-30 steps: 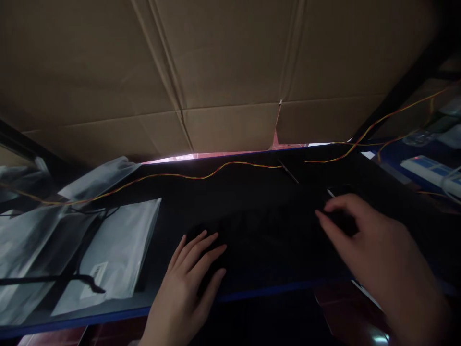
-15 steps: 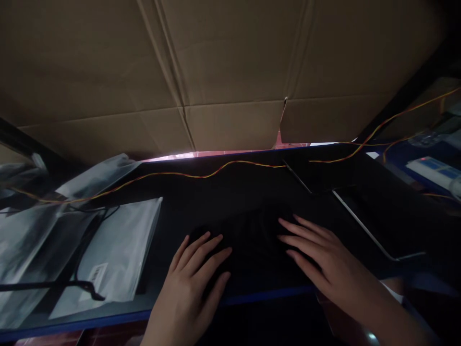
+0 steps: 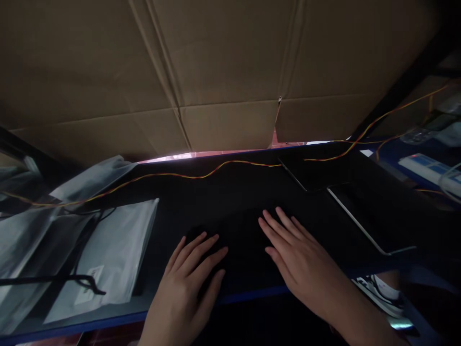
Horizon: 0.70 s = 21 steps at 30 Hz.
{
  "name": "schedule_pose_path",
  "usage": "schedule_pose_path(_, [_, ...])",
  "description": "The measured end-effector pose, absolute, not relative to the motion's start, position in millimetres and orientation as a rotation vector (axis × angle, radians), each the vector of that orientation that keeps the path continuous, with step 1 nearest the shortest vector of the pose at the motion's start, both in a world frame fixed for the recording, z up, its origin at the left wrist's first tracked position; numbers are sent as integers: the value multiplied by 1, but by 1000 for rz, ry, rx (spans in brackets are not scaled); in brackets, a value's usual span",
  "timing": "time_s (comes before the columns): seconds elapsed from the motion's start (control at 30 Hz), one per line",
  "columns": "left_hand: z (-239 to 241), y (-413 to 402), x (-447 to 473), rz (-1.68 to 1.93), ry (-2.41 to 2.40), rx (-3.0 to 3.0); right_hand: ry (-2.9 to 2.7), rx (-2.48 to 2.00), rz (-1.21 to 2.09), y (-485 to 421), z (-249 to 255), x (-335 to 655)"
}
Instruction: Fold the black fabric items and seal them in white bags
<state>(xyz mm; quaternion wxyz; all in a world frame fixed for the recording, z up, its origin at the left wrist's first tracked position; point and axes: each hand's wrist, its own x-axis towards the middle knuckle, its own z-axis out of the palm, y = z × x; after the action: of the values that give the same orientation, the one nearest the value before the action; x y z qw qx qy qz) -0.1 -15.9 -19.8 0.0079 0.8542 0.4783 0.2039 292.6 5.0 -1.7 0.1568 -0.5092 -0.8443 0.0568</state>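
My left hand (image 3: pixel 190 278) lies palm down with fingers spread, near the front edge of the black tabletop (image 3: pixel 209 197). To its right, my right hand (image 3: pixel 295 254) is also palm down, its fingers stretched out toward the middle. Around the fingertips the surface is very dark; whether a black item lies under the hands cannot be made out. Left of my left hand lies a frosted plastic bag (image 3: pixel 118 250) with a white label and a black cord (image 3: pixel 86 281) across it. A dark tablet-like slab (image 3: pixel 370 221) with a pale edge is to the right of my right hand.
A cardboard sheet (image 3: pixel 226 62) stands along the back. A red-yellow twisted wire (image 3: pixel 201 177) crosses the table. Behind the slab lies another dark flat panel (image 3: pixel 309 175). A white power strip (image 3: pixel 432 170) sits far right. More clear bags (image 3: pixel 93 178) lie left; a shoe (image 3: pixel 382 295) shows below.
My right hand has moved left and a little forward, with its fingers closer together. My left hand stays nearly in place. The view has shifted slightly.
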Motion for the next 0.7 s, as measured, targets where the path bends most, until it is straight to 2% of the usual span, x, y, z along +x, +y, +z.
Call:
schedule_pose_path(0.1, [-20, -16, 0, 629, 1482, 2659, -2432, -1535, 144, 7, -11, 309])
schedule_pose_path(0.23, [-15, -21, -3, 645, 1449, 2601, -2423, -1502, 281, 4, 6, 335])
schedule_pose_path(0.43, [-11, -31, -11, 981, 1603, 2241, -1681, -1843, 236, -1, 14, 364])
schedule_pose_path(0.57, [-16, -28, -9, 1030, 1621, 2165, -1724, -1973, 319, 4, -1, 364])
schedule_pose_path(0.7, [-18, -25, -7, 1021, 1639, 2208, -1777, -2020, 355, 11, 11, 357])
